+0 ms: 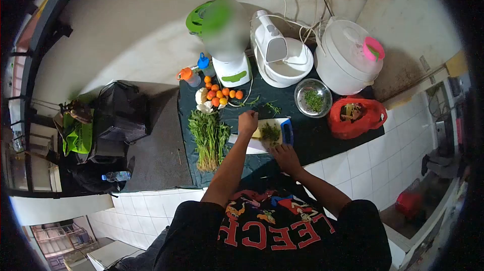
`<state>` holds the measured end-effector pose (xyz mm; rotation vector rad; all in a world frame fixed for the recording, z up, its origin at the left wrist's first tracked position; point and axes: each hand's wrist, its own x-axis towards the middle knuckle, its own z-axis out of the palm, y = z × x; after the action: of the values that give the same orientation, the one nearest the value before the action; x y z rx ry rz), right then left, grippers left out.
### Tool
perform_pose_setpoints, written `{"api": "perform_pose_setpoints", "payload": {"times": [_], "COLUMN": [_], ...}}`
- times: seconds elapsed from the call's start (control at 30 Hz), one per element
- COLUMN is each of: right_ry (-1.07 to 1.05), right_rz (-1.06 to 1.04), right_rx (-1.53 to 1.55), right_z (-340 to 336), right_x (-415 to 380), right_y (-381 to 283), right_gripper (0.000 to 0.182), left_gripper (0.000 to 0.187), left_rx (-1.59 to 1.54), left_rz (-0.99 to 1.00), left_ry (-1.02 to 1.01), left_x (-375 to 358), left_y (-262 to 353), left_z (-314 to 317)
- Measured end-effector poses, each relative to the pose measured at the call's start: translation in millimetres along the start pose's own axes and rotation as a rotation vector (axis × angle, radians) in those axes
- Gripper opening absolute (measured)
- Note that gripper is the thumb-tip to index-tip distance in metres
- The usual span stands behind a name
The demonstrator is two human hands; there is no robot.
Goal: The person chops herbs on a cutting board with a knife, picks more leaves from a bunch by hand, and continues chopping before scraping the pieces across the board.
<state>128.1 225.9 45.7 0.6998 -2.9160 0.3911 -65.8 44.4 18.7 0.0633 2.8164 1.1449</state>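
Observation:
My left hand is a closed fist over the left part of a white cutting board with a blue handle end. What it grips, if anything, is hidden. A pale yellowish flat patch shows just right of the fist. Dark green chopped herbs lie heaped on the board. At the board's near edge, my right hand has its fingers stretched toward the herbs. A bunch of long-stemmed leafy greens lies left of the board, with loose green sprigs beyond it.
Behind the board stand a blender, a white stand mixer and a large white lidded container. To the right are a bowl of chopped greens and a red plastic bag. Orange round fruits or vegetables sit back left.

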Motion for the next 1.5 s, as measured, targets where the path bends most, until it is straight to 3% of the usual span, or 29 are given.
{"api": "perform_pose_setpoints", "payload": {"times": [0.17,0.23,0.47,0.57,0.67,0.73,0.97,1.07,1.13,1.17,1.23,1.33,1.47,1.5], "right_ry": [0.033,-0.045,0.163,0.140,0.134,0.103,0.078,0.248,0.484,0.487,0.306,0.330,0.364,0.331], "right_rz": [-0.029,0.093,0.159,0.017,-0.035,-0.027,0.071,0.171,0.311,0.309,0.715,0.696,0.744,0.756], "right_rx": [0.026,0.008,-0.004,-0.023,-0.049,-0.066,-0.002,0.208,0.525,0.524,0.848,0.985,1.034,1.038], "right_z": [5.4,-4.4,-4.8,-6.4,-2.4,2.6,5.2,3.8,11.4,14.3,19.8,38.0,25.0,17.5], "right_x": [19.0,36.9,113.6,122.8,124.4,124.6,127.4,131.9,140.3,144.3,151.4,163.0,171.5,171.6], "right_y": [14.8,25.5,98.2,105.5,115.7,119.0,108.6,90.1,79.4,74.3,67.6,70.7,60.5,57.8], "right_gripper": [0.035,0.030,0.017,0.018,0.019,0.008,0.013,0.011,0.008,0.008,0.012,0.021,0.020,0.021], "left_gripper": [0.039,0.040,0.032,0.028,0.025,0.023,0.013,0.010,0.015,0.015,0.023,0.028,0.028,0.027], "left_rx": [0.072,0.198,0.320,0.308,0.256,0.232,0.186,0.051,-0.133,-0.133,-0.240,-0.248,-0.350,-0.515], "left_rz": [-0.110,-0.238,-0.193,-0.185,-0.067,0.043,0.195,0.104,0.024,0.028,-0.050,-0.095,-0.117,-0.091], "left_ry": [-0.103,-0.141,-0.212,-0.212,-0.191,-0.159,0.003,0.037,0.025,0.027,0.078,0.072,0.025,0.001], "left_x": [20.7,29.1,42.9,39.4,37.6,35.0,40.0,29.5,25.7,23.7,21.0,21.9,25.2,27.7], "left_y": [33.0,45.1,34.4,31.4,25.2,21.7,-10.3,5.0,15.5,22.4,28.5,29.3,24.2,4.4], "left_z": [-4.9,-4.1,9.9,5.5,2.3,1.9,25.5,3.2,-8.6,-13.7,-17.9,-21.9,-17.3,0.1]}}
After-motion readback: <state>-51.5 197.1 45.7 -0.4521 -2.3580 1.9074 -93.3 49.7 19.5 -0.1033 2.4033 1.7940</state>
